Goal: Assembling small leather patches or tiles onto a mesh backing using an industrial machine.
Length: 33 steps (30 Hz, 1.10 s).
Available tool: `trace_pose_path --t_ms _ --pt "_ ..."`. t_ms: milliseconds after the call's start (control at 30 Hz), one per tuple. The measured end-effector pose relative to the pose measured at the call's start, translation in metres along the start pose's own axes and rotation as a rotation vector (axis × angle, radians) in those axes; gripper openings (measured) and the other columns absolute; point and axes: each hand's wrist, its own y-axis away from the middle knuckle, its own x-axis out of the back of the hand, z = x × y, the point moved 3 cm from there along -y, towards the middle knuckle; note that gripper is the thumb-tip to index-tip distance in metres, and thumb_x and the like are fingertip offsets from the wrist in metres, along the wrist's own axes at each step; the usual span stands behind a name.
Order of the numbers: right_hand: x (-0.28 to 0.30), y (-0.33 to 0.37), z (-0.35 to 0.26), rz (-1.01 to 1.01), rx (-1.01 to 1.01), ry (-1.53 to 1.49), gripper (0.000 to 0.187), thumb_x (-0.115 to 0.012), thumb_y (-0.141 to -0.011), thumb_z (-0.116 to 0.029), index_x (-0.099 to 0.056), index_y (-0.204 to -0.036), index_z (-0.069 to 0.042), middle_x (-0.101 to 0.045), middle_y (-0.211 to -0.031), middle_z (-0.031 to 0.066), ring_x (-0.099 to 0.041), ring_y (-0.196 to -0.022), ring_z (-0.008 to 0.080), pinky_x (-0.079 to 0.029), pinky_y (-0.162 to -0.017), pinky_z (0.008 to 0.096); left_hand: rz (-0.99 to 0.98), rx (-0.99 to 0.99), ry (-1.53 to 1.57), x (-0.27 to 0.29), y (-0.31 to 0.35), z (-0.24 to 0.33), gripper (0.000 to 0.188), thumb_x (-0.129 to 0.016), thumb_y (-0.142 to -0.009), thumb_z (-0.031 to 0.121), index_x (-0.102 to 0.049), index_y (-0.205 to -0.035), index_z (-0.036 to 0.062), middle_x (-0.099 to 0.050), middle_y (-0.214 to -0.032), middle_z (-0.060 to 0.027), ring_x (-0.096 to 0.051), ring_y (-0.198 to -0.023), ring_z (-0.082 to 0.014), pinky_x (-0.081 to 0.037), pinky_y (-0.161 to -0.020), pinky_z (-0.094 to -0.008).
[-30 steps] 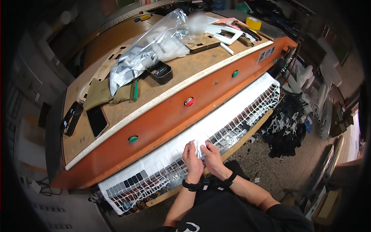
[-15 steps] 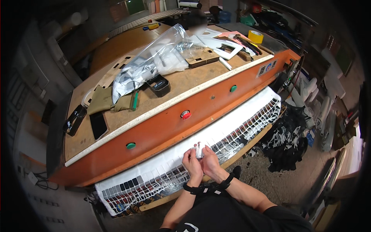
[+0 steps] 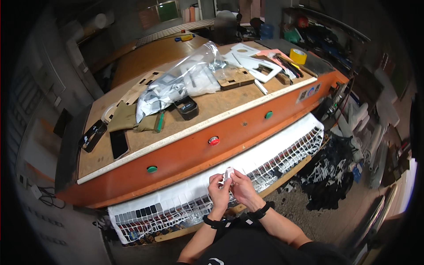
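Note:
In front of my body, both hands meet around a small white piece (image 3: 229,171), pale and roughly rectangular; its exact kind does not show. My left hand (image 3: 217,189) is closed, with its thumb and fingers pinching the piece from the left. From the right, my right hand (image 3: 243,189) grips the same piece with bent fingers. Underneath lies a long white sheet (image 3: 185,183) along the machine's front. A row of small grey and black rectangles (image 3: 138,213) rests on its left part, and a white lattice strip (image 3: 282,157) runs along its near edge.
An orange machine front (image 3: 185,163) carries green and red buttons. On its brown top sit a clear plastic bag (image 3: 185,81), a phone (image 3: 119,143), a black box (image 3: 187,108) and yellow tape (image 3: 298,56). Black scraps (image 3: 329,181) lie on the floor at right.
The white piece now stands higher and shows more between my fingertips, while my hands have shifted slightly. The whole view has tilted a little, moving the bench down in the picture.

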Motion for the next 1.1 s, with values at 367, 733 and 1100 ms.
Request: trace_pose_path --t_ms 367,733,1100 --pt "-0.069 -0.011 -0.151 -0.127 0.528 0.335 0.018 -0.066 -0.103 -0.002 -0.067 -0.121 0.003 -0.075 -0.112 0.0126 -0.075 -0.099 0.0227 -0.063 -0.083 0.0371 -0.25 -0.171 0.003 0.055 -0.002 0.077 0.027 -0.076 -0.096 -0.003 -0.07 -0.122 -0.0041 -0.063 -0.124 -0.0072 -0.063 -0.103 -0.0116 -0.054 -0.088 -0.0263" --pt "-0.199 -0.168 -0.415 0.26 0.837 1.091 0.024 -0.083 -0.094 -0.013 -0.078 -0.106 0.007 -0.078 -0.09 0.0115 -0.074 -0.075 0.0144 -0.059 -0.063 0.0311 0.187 0.073 -0.238 0.201 0.067 0.009 0.009 -0.081 -0.093 0.003 -0.078 -0.101 0.0014 -0.075 -0.086 -0.0019 -0.064 -0.077 -0.0079 -0.053 -0.075 -0.0259" --pt "-0.248 -0.153 -0.341 -0.154 0.818 0.888 0.03 -0.075 -0.103 -0.017 -0.073 -0.122 0.006 -0.077 -0.106 0.0101 -0.073 -0.084 0.0156 -0.062 -0.078 0.028 0.288 0.072 -0.362 0.259 0.119 0.009 0.008 -0.08 -0.091 0.002 -0.076 -0.097 -0.0006 -0.074 -0.084 -0.0039 -0.065 -0.074 -0.0092 -0.053 -0.07 -0.0272"
